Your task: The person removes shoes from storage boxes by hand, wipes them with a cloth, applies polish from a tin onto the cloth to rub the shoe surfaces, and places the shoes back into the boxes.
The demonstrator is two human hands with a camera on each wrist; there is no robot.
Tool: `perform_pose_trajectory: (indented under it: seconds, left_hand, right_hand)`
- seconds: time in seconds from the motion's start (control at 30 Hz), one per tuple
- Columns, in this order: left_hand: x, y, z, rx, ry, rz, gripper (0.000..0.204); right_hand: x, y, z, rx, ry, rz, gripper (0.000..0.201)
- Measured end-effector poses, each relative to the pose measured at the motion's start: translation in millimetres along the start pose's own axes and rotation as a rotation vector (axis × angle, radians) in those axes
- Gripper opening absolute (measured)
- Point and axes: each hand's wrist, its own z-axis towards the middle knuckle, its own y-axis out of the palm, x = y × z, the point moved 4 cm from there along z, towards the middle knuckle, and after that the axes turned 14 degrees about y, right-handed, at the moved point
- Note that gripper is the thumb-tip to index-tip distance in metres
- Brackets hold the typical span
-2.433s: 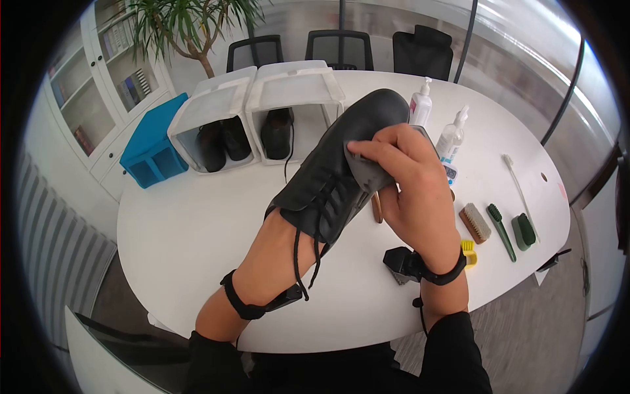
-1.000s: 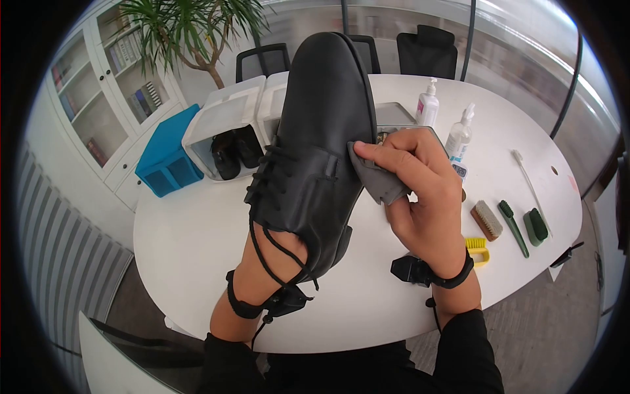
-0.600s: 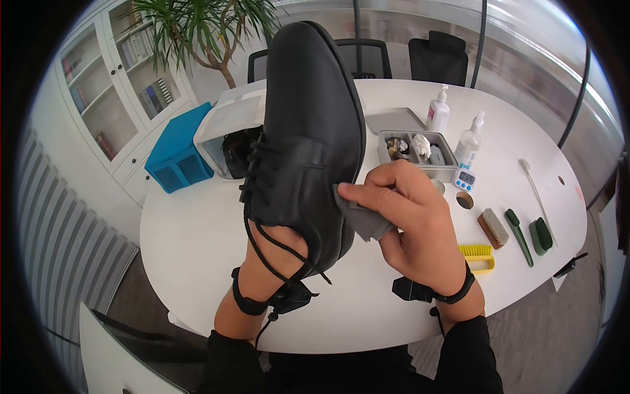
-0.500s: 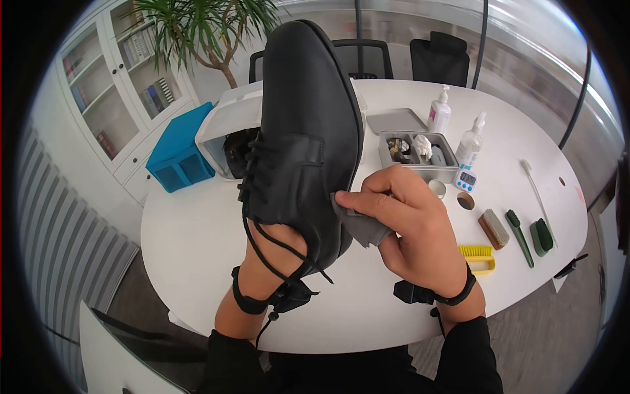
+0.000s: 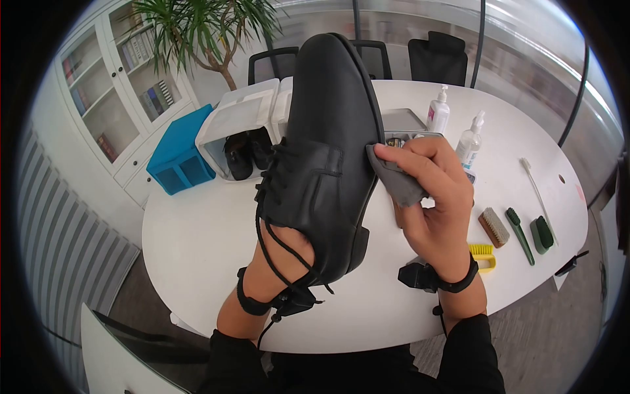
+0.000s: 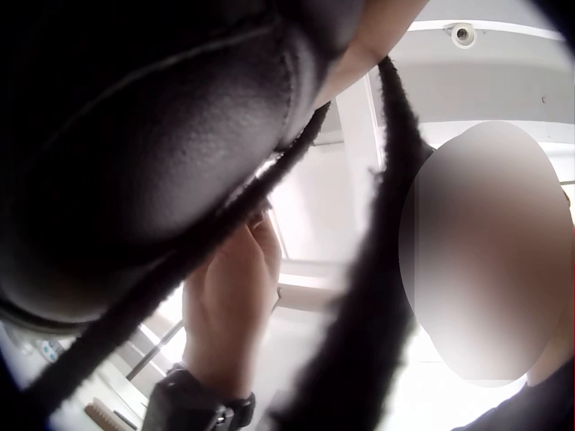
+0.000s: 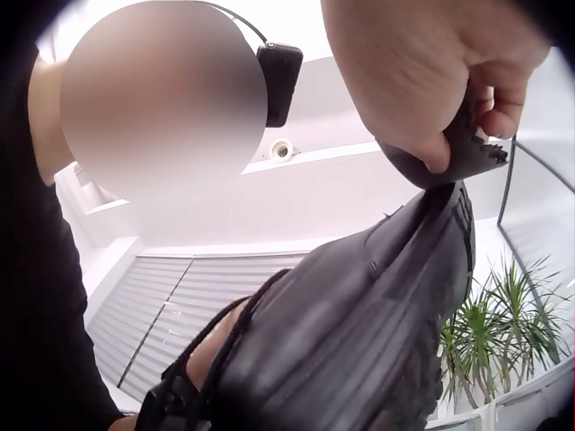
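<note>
A black leather lace-up shoe (image 5: 328, 118) is held up over the table, toe up and away from me, sole edge turned to the right. My left hand (image 5: 286, 255) reaches into its opening, so the fingers are hidden inside. Two loose laces (image 5: 270, 253) hang across that wrist. With thumb and fingers, my right hand (image 5: 441, 190) pinches a grey cloth (image 5: 398, 185), pressed to the shoe's side just above the sole. In the right wrist view the cloth (image 7: 449, 162) has a zigzag edge and meets the shoe (image 7: 341, 323).
White boxes (image 5: 243, 108) holding black shoes and a blue box (image 5: 178, 161) stand at the back left. To the right are a pump bottle (image 5: 439, 113), a spray bottle (image 5: 469, 141), a wooden brush (image 5: 493, 227), green brushes (image 5: 520, 235) and a yellow brush (image 5: 484, 257).
The shoe swings from leaning right to more upright. In the last half second it shifts right and slightly down, while the cloth slides from near the heel forward along the side.
</note>
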Motion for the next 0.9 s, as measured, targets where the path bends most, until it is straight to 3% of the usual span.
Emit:
perform_pose_trajectory:
  seconds: [0.17, 0.27, 0.47, 0.9]
  left_hand:
    - [9, -14, 11, 0.014, -0.058, -0.173, 0.045]
    - [12, -16, 12, 0.035, 0.004, -0.090, 0.044]
    - [5, -12, 9, 0.140, -0.066, -0.112, 0.046]
    - [0, -14, 7, 0.141, -0.044, -0.008, 0.045]
  right_hand:
    - [-4, 6, -4, -0.055, -0.015, -0.013, 0.058]
    - [-4, 10, -6, -0.099, -0.027, -0.006, 0.058]
    - [-7, 13, -10, -0.198, -0.007, 0.012, 0.058]
    - [-13, 17, -14, -0.313, -0.001, 0.011, 0.058]
